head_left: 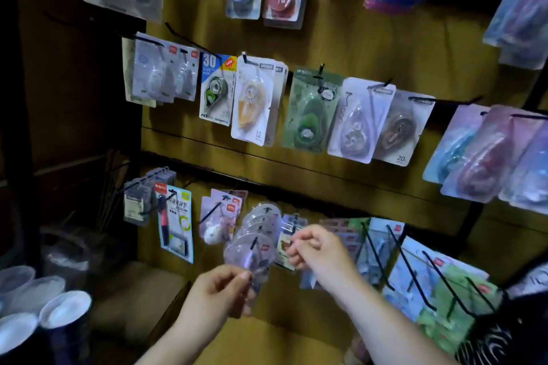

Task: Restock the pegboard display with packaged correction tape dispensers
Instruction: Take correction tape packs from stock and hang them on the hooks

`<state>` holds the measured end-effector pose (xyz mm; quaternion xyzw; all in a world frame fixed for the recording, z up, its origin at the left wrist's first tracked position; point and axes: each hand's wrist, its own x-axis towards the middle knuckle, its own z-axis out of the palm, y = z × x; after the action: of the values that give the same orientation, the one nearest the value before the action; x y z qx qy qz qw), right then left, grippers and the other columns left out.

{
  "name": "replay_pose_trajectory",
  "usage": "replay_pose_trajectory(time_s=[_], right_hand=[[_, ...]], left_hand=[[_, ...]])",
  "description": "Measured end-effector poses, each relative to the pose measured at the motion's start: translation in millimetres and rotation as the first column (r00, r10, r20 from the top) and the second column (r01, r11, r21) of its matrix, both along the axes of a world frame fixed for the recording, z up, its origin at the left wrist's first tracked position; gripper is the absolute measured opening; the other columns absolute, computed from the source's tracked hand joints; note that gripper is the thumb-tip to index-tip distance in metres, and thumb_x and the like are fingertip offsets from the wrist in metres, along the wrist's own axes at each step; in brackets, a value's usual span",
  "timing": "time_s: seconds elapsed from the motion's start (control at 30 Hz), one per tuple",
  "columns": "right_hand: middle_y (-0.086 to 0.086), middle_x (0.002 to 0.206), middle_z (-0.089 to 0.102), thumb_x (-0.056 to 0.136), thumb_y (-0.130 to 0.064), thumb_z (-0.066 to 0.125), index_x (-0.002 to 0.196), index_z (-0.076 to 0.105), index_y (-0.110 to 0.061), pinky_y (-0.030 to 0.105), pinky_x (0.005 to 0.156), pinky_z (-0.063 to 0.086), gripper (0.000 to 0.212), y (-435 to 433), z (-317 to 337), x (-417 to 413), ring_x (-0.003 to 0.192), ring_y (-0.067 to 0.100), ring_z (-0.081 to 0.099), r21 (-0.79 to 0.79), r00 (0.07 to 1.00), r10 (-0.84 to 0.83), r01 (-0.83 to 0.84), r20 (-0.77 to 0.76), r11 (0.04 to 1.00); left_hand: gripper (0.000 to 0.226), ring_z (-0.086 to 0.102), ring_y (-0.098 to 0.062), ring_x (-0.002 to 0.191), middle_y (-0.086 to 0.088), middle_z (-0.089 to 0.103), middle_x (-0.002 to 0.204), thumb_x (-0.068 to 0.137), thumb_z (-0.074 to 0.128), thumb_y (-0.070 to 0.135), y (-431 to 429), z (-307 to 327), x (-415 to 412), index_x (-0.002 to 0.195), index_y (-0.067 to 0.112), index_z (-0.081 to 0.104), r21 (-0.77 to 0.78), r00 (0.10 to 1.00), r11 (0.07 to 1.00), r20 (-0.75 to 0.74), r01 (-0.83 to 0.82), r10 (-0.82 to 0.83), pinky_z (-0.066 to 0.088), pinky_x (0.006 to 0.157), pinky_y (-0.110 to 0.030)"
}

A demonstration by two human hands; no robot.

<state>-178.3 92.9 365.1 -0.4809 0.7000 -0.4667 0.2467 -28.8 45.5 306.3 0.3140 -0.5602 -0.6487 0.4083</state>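
Left grip (226, 290) pinching clear round blister pack (247, 255), hung on black hook (253, 242)

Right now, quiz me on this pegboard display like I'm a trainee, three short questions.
1. True or false: the left hand pinches a round clear package on the bottom row.
2. Which row holds the package marked 30? A top, B middle, C bottom.
3. Fill in: in the middle row, the green package hangs to the ___ of the orange dispenser package.
Key: 1 true; 2 B; 3 right.
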Motion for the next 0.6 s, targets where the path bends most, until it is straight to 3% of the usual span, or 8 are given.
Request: replay_pose_trajectory(time_s=[0.1, 0.2, 0.3, 0.37, 0.47, 0.53, 0.6], right_hand=[[0.001, 0.067, 0.057, 0.092, -0.001, 0.041, 0.077, 0.052, -0.014, 0.014, 0.055, 0.047, 0.023, 32.0, -50.2, -26.9, 0.059, 0.010, 0.054, 0.134, 0.994, -0.052, 0.039, 0.093, 0.990], [0.005, 0.063, 0.054, 0.091, 0.003, 0.040, 0.071, 0.050, -0.011, 0.011, 0.042, 0.044, 0.027, 55.8, -100.6, -57.0, 0.046, 0.007, 0.052, 0.240, 0.963, -0.183, 0.134, 0.195, 0.961], [0.010, 0.057, 0.054, 0.092, 0.004, 0.040, 0.068, 0.047, -0.008, 0.014, 0.033, 0.043, 0.028, 75.3, -141.9, -80.8, 0.028, 0.005, 0.052, 0.340, 0.834, -0.363, 0.227, 0.417, 0.913], [0.006, 0.043, 0.058, 0.092, 0.003, 0.042, 0.068, 0.047, -0.007, 0.015, 0.030, 0.042, 0.027, 88.5, -168.0, -93.1, 0.024, 0.008, 0.051, 0.396, 0.734, -0.455, 0.271, 0.504, 0.877], [0.007, 0.043, 0.057, 0.092, 0.005, 0.041, 0.068, 0.048, -0.007, 0.014, 0.028, 0.040, 0.027, 103.9, -203.9, -110.8, 0.022, 0.008, 0.050, 0.491, 0.669, -0.562, 0.323, 0.486, 0.809], [0.010, 0.059, 0.055, 0.092, 0.005, 0.040, 0.074, 0.050, -0.006, 0.013, 0.030, 0.041, 0.023, 110.1, -220.8, -123.1, 0.027, 0.006, 0.053, 0.538, 0.692, -0.598, 0.348, 0.404, 0.767], [0.007, 0.068, 0.056, 0.092, 0.002, 0.042, 0.087, 0.053, -0.008, 0.014, 0.039, 0.045, 0.016, 113.4, -236.3, -135.1, 0.047, 0.011, 0.058, 0.543, 0.739, -0.589, 0.363, 0.327, 0.757]], left_hand=[[0.024, 0.049, -0.009, 0.029, -0.001, 0.057, 0.040, 0.089, 0.049, 0.001, 17.6, -39.1, -13.2, 0.067, 0.004, 0.059, 0.067, 0.994, 0.998, 0.103, 0.021, -0.028, 0.036, 0.033, -0.013], [0.024, 0.049, -0.008, 0.031, 0.001, 0.058, 0.046, 0.091, 0.047, 0.008, 25.3, -77.4, -35.0, 0.071, 0.005, 0.060, 0.167, 0.970, 0.985, 0.230, 0.043, -0.082, 0.035, 0.034, -0.013], [0.023, 0.050, -0.006, 0.033, -0.004, 0.057, 0.058, 0.094, 0.043, 0.012, 32.5, -110.2, -59.3, 0.077, 0.006, 0.058, 0.245, 0.931, 0.966, 0.329, 0.077, -0.158, 0.035, 0.038, -0.014], [0.024, 0.049, -0.004, 0.031, -0.005, 0.056, 0.061, 0.095, 0.040, 0.011, 39.2, -134.0, -75.5, 0.078, 0.007, 0.056, 0.276, 0.903, 0.956, 0.376, 0.104, -0.207, 0.034, 0.038, -0.014], [0.027, 0.048, -0.002, 0.029, -0.005, 0.054, 0.059, 0.094, 0.037, 0.007, 49.2, -172.0, -96.9, 0.075, 0.008, 0.055, 0.315, 0.871, 0.941, 0.422, 0.121, -0.253, 0.031, 0.037, -0.014], [0.029, 0.047, 0.000, 0.029, -0.005, 0.054, 0.059, 0.094, 0.038, 0.006, 55.6, -196.4, -109.4, 0.070, 0.010, 0.054, 0.341, 0.847, 0.931, 0.448, 0.134, -0.286, 0.031, 0.037, -0.013], [0.031, 0.045, 0.001, 0.026, -0.006, 0.053, 0.059, 0.094, 0.038, 0.004, 61.9, -221.1, -121.4, 0.068, 0.011, 0.053, 0.358, 0.824, 0.925, 0.481, 0.126, -0.299, 0.031, 0.034, -0.011]])
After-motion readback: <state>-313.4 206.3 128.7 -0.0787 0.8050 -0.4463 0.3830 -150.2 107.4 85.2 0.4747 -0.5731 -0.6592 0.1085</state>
